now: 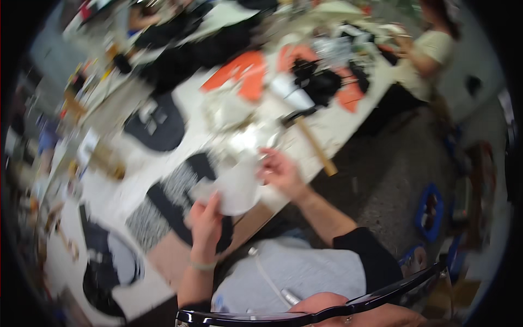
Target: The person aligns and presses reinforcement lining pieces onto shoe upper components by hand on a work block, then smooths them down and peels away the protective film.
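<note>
Between my two hands hangs a thin white translucent sheet [239, 188] with a curved lower edge, held above the table. My left hand [207, 220] pinches its left side between thumb and fingers. At its upper right edge, my right hand [280, 171] is closed on the same sheet. Beneath lies a black piece with a grey speckled band [177, 182], partly covered by the sheet and my left hand. A pile of crumpled clear plastic [253, 136] sits just beyond the sheet. Motion blurs some detail.
A hammer [316, 146] with a wooden handle lies near the table's right edge. Farther off are orange pieces [239, 71] and a black bundle [316, 82]. Dark cut pieces [158, 122] lie to the left. Another person [430, 54] works at the far right.
</note>
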`<state>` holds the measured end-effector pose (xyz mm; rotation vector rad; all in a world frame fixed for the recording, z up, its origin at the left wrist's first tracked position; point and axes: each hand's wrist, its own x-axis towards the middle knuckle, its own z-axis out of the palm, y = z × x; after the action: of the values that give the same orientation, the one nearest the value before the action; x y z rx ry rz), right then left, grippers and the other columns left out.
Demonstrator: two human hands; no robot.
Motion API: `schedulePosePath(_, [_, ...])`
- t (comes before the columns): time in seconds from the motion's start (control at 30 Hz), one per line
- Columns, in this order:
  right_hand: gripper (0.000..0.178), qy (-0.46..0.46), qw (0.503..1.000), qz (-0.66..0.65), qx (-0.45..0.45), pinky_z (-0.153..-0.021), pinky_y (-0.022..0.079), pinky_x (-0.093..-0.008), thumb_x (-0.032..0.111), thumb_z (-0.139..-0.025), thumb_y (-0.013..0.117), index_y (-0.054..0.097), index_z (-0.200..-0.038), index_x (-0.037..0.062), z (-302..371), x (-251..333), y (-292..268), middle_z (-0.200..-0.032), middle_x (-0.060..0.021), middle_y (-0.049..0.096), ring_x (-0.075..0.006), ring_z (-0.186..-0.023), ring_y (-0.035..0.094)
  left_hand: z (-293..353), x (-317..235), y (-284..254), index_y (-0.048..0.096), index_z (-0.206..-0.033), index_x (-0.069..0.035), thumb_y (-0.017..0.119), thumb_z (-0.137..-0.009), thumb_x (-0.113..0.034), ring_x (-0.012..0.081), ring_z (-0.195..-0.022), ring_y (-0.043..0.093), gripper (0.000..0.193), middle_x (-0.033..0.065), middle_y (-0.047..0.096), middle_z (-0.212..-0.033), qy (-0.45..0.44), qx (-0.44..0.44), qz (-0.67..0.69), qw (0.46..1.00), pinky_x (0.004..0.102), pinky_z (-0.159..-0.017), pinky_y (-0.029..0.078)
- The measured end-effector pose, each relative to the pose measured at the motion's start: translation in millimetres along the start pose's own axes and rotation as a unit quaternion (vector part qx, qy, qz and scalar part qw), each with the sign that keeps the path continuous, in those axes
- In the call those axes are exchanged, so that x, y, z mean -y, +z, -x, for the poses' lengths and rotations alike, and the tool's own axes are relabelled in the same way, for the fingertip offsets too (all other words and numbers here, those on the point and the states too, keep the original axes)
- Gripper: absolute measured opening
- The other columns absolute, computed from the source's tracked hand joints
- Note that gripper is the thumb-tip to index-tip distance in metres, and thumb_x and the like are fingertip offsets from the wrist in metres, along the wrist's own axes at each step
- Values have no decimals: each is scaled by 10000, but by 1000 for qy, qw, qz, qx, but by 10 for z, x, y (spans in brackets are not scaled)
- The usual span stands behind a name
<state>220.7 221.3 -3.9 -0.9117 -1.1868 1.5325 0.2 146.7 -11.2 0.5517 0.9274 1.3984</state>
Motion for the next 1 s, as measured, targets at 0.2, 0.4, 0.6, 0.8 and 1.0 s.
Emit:
schedulePosePath(0.2, [330,-337,856,360,155,-859,475,-378,148,-742,808,612,-989,53,284,205,415,-986,-118,594,-307,-954,582,181,-32,65,526,-1251,67,532,-1009,-145,167,-1021,638,322,114,627,-1179,-15,88,-89,992,283,-835,541])
schedulePosePath(0.4, [228,-212,916,283,190,-741,462,-368,125,-769,757,571,-873,41,235,147,441,-871,-96,560,-275,-824,570,282,-134,229,421,-1411,66,493,-1029,-154,151,-1101,598,447,122,605,-1243,-25,144,-91,985,251,-914,483])
schedulePosePath(0.6, [196,-123,930,241,247,-753,477,-332,108,-826,747,598,-933,38,201,210,394,-912,-72,584,-207,-854,594,252,-71,65,603,-1098,34,507,-1031,-202,72,-844,614,263,30,650,-961,-15,144,-139,980,211,-746,500])
schedulePosePath(0.8, [159,-138,943,198,229,-798,512,-302,60,-873,692,645,-1019,19,235,191,391,-992,-86,628,-186,-891,635,279,-77,108,633,-956,19,533,-1023,-213,70,-790,615,261,25,650,-880,28,113,-174,978,194,-725,494])
schedulePosePath(1.0, [186,-155,957,176,173,-772,510,-295,74,-878,695,662,-1057,35,308,129,470,-943,-72,645,-178,-884,637,258,-105,252,618,-1070,66,510,-1032,-194,132,-936,635,284,73,662,-983,42,70,-147,986,271,-874,515])
